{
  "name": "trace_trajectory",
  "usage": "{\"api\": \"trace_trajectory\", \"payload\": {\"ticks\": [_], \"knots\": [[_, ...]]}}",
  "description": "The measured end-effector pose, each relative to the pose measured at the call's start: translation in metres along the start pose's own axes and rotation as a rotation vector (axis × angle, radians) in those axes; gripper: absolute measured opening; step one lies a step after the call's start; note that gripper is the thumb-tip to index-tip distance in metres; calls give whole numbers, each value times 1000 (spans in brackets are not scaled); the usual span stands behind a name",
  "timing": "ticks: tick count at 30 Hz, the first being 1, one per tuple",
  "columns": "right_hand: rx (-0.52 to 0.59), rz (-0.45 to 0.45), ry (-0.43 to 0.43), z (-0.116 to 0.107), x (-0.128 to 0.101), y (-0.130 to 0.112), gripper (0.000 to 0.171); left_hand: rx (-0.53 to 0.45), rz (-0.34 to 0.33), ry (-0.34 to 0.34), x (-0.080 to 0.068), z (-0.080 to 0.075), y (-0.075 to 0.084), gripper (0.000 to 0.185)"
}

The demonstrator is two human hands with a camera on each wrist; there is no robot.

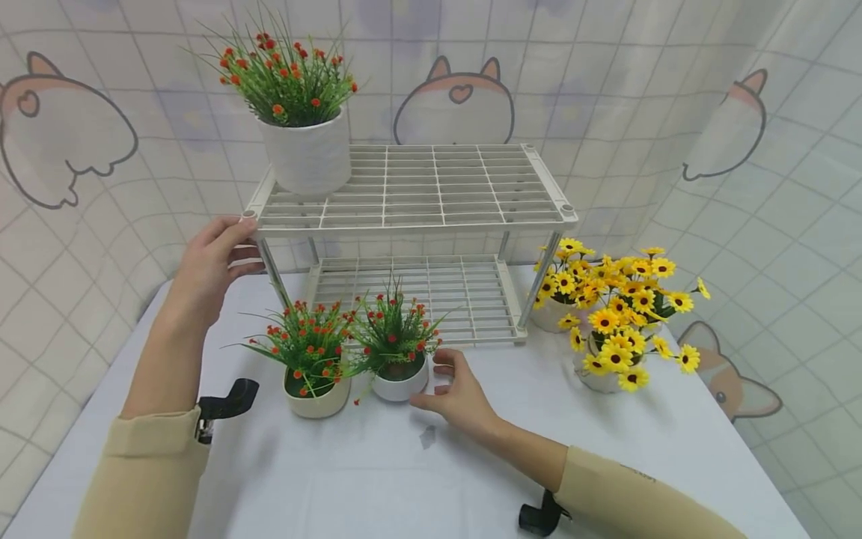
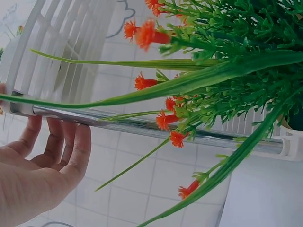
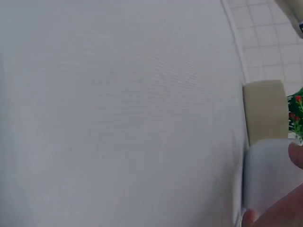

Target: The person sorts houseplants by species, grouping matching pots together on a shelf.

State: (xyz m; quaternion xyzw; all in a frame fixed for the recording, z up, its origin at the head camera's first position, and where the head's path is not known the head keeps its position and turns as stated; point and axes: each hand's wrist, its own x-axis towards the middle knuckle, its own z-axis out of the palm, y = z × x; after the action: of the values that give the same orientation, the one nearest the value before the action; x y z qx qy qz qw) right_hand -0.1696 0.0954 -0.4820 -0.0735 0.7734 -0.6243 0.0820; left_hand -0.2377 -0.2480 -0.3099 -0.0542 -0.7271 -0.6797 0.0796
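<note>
My left hand grips the front left corner of a white two-tier wire shelf. In the left wrist view its fingers curl at the metal post just under the top tier. My right hand is beside a small white pot of red-flowered greenery, fingers spread and slightly bent; whether they touch it I cannot tell. Left of that pot stands a cream pot with similar red flowers. Only part of the right hand shows in the right wrist view, by the white pot.
On the top tier's left end sits a larger white pot with orange-red flowers. Two pots of yellow flowers stand right of the shelf. A white cloth covers the table, and a patterned curtain hangs behind.
</note>
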Motion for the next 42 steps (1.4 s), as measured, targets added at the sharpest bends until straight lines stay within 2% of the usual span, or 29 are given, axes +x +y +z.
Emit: {"api": "trace_trajectory", "payload": {"ticks": [4,8,12,17,22,31,36,42], "knots": [[-14,-55,-31,14,14,4,98,-27,6,2,0,-1,1,26],[-33,-98,-33,24,26,4,101,-47,10,6,1,-2,1,27],[-74,-92,-9,29,30,4,101,-42,3,12,0,-4,1,29],[-122,-68,6,22,23,2,100,-48,-6,17,-1,-5,-1,30],[-115,-93,-15,2,10,-10,99,-53,3,20,-1,-3,-2,32],[-134,-120,-133,-38,-21,-59,106,-10,13,22,-1,-1,-2,32],[-111,-216,-175,-58,-28,-94,110,-32,12,8,-2,-3,-4,35],[-37,-423,-176,-77,-21,-137,100,-30,25,-9,0,-2,-4,30]]}}
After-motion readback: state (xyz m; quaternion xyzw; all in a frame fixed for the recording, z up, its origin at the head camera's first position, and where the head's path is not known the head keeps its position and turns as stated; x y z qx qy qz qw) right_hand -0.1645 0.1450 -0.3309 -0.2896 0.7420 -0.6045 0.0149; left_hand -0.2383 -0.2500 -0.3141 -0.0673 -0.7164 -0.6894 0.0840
